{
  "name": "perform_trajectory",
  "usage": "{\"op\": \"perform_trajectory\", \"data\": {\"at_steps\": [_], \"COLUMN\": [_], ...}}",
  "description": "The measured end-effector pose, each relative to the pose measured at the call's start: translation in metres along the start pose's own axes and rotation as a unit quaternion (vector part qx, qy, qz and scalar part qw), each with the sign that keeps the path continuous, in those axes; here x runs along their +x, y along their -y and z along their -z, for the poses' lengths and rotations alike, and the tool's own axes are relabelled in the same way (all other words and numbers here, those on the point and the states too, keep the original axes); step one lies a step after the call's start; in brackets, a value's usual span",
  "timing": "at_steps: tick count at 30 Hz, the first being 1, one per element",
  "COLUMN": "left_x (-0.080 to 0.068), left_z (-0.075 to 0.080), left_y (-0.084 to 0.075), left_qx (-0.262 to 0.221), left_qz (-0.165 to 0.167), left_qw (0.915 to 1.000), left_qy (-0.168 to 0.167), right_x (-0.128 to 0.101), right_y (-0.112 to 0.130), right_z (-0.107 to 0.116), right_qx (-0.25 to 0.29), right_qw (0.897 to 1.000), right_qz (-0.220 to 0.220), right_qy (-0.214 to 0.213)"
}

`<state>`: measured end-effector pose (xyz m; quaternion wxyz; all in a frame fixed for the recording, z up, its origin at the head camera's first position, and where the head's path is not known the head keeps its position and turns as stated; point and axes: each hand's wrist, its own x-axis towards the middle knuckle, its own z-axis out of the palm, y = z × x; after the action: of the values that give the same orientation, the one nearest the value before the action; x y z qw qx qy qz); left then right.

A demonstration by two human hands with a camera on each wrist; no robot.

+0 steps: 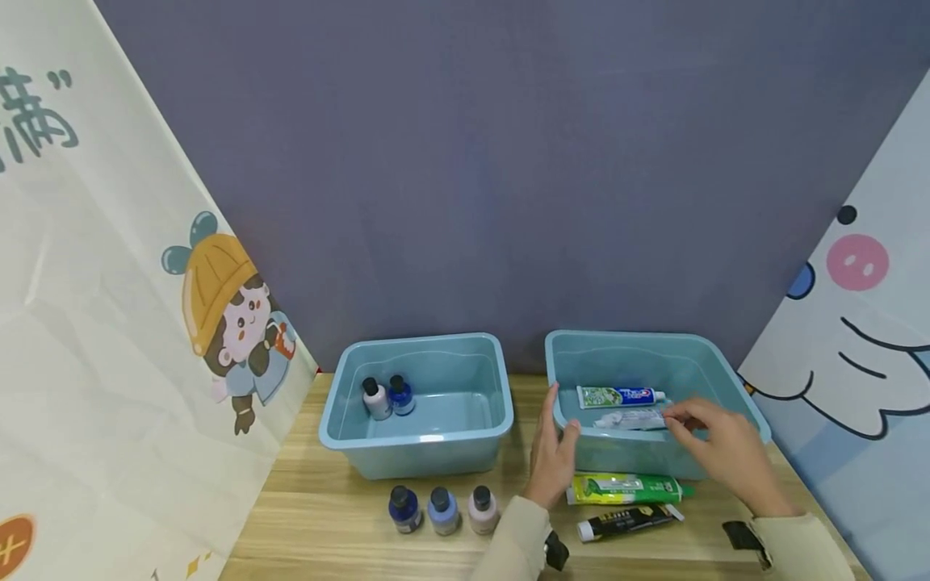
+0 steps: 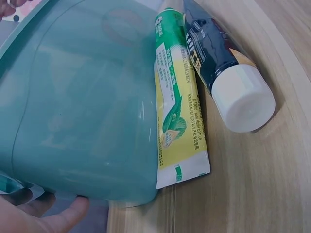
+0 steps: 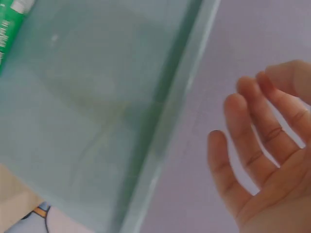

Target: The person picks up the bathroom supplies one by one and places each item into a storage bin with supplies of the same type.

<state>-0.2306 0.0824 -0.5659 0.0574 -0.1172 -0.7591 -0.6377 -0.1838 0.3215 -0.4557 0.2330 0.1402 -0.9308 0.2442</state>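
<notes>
From the head camera, two blue tubs are seen side by side on a wooden table (image 1: 320, 500). The left hand (image 1: 552, 452) is laid against the front left corner of the right tub (image 1: 625, 355), thumb hooked over the rim. The right hand (image 1: 719, 448) is held above the tub's front rim, fingers loosely spread, fingertips just at a white tube (image 1: 630, 419) lying inside; whether it is touched cannot be told. A blue-and-green tube (image 1: 619, 395) lies behind it. The left tub (image 1: 417, 440) holds two small bottles (image 1: 388, 395). Three more bottles (image 1: 442, 509) stand in front of it. A green tube (image 1: 623, 488) and a black tube (image 1: 626, 521) lie before the right tub.

From the left wrist, the tub wall is seen with the thumb beneath its corner, the green tube touching it.

From the right wrist, the fingers (image 3: 262, 145) are seen open, nothing held.
</notes>
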Motion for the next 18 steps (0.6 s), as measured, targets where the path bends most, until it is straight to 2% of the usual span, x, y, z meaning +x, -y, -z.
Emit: {"op": "perform_trajectory", "data": {"at_steps": [5, 11, 14, 18], "left_x": [0.001, 0.002, 0.001, 0.0], "left_z": [0.001, 0.002, 0.003, 0.004], "left_y": [0.001, 0.002, 0.002, 0.003], "left_qx": [0.01, 0.024, 0.023, 0.022], "left_qz": [-0.002, -0.006, -0.004, -0.001], "left_qw": [0.9999, 0.9997, 0.9997, 0.9998], "left_qy": [-0.001, 0.004, 0.004, 0.003], "right_x": [-0.02, -0.042, -0.051, -0.06], "right_y": [0.0, -0.002, -0.003, -0.002], "right_z": [-0.007, -0.027, -0.038, -0.052], "right_qx": [0.014, 0.002, 0.009, 0.021], "right_qw": [1.0, 0.999, 1.0, 0.999], "right_qz": [0.009, 0.031, 0.023, -0.026], "right_qy": [-0.026, -0.028, -0.014, 0.037]}}
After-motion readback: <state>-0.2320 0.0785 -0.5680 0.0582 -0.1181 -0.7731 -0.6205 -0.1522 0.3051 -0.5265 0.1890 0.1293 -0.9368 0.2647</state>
